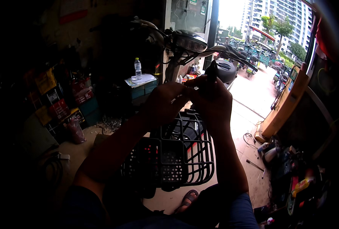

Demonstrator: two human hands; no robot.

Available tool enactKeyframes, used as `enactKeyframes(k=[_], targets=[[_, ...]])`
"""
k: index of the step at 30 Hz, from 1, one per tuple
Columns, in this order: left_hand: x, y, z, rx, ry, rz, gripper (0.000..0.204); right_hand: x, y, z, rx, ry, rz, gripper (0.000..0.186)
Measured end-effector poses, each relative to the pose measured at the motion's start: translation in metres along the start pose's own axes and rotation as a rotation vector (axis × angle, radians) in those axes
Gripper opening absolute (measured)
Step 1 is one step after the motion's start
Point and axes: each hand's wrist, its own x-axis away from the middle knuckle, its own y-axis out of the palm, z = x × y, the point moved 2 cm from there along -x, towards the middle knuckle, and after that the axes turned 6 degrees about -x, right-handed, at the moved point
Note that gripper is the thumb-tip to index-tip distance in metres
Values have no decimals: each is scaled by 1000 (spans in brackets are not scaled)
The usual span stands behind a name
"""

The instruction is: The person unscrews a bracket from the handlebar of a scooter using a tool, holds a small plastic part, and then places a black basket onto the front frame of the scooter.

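Observation:
Both my hands are raised close together in front of the scooter's handlebar (230, 49) and headlight (190, 41), above its black wire basket (173, 162). My left hand (165, 102) is closed in a pinch, its fingertips meeting those of my right hand; what lies between them is too dark and small to make out. My right hand (217, 102) is closed around a dark, narrow object (212, 71) that stands up past the fingers. Its kind does not show in the shadow.
A bottle (138, 68) and papers (139, 79) rest on a teal cabinet (143, 89). Boxes (59, 108) are stacked at left. Tools and bottles (271, 153) lie on the floor at right, near a tan panel (285, 103). Parked vehicles (253, 57) stand outside the doorway.

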Motion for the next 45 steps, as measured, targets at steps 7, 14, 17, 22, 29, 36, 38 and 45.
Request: enactKeyframes(k=[7, 14, 17, 22, 29, 36, 38, 45], targets=[[0, -2, -14, -133, 209, 200, 18, -5, 5, 2, 91, -49, 52, 16], [2, -12, -16, 159, -90, 222, 24, -21, 10, 12, 220, -128, 23, 11], [-1, -19, -12, 261, -177, 230, 28, -21, 4, 15, 209, -66, 70, 10], [3, -25, -33, 335, -87, 399, 22, -1, -50, 44, -188, 55, 188, 16], [1, -25, -34, 757, -251, 382, 14, 134, -274, 196, 192, 788, 350, 24], [3, -29, -32, 881, -319, 282, 12, 346, -391, 299, 136, 1829, 359, 30], [1, -27, -31, 922, -293, 270, 12, 387, -454, 309, 315, 1912, 338, 31], [4, -25, -46, 984, -199, 254, 15, 321, -444, 315, 1453, 1228, -132, 22]])
